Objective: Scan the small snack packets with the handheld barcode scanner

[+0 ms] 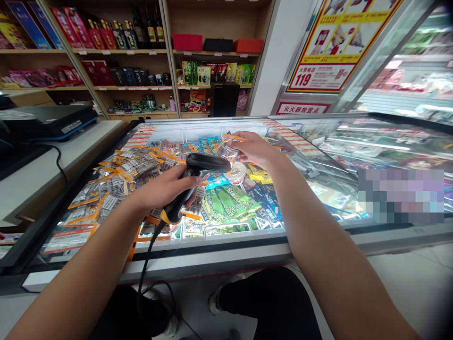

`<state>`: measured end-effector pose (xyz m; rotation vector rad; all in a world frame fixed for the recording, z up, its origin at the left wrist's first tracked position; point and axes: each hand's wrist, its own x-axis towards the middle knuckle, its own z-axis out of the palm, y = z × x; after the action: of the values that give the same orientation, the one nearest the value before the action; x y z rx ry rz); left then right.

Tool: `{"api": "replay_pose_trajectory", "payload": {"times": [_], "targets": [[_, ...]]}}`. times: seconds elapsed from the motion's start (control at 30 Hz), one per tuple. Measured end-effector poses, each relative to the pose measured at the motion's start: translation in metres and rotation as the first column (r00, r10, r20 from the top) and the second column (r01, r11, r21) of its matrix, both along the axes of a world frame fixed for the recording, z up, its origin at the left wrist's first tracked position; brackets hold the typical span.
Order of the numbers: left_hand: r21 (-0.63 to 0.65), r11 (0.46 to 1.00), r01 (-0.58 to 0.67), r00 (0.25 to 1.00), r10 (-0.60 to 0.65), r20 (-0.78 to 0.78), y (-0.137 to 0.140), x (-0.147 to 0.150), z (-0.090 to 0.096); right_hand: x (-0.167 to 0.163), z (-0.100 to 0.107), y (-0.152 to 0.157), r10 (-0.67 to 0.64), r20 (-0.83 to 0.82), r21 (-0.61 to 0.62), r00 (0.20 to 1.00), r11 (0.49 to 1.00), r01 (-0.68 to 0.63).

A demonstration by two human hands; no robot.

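My left hand (170, 188) is closed round the grip of a black handheld barcode scanner (205, 163) with a yellow base, its cord hanging down. The scanner's head points right, toward a small clear packet (227, 150) with an orange top edge. That packet is pinched in my right hand (253, 147), a bit above the glass freezer top. Light falls on the packet's lower edge near the scanner. Left of the scanner lies a heap of similar orange-edged packets (138, 165). Part of another packet shows beneath my left hand; I cannot tell whether the hand touches it.
Below and around my hands is a chest freezer (219, 257) with green ice-cream packs (231, 203) visible inside. A black scale-like device (53, 120) stands on the counter at left. Shelves (127, 51) with bottles and boxes line the back. The scanner cord (143, 269) trails to the floor.
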<state>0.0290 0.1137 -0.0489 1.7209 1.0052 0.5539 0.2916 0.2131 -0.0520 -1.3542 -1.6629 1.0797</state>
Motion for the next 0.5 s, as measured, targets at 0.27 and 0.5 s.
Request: {"api": "replay_pose_trajectory", "payload": {"times": [0.27,0.5], "targets": [[0.001,1.000,0.032,0.999,-0.032,-0.008,-0.0005,-0.0016,0.0015,0.0044,0.0000,0.0011,-0.072,0.070,0.010,0.995,0.997,0.071],[0.012,1.000,0.019,1.000,-0.018,-0.022,0.0002,-0.0030,-0.0013,0.0012,0.0062,-0.0055,-0.104,0.082,0.034,0.991,0.994,0.102]]}}
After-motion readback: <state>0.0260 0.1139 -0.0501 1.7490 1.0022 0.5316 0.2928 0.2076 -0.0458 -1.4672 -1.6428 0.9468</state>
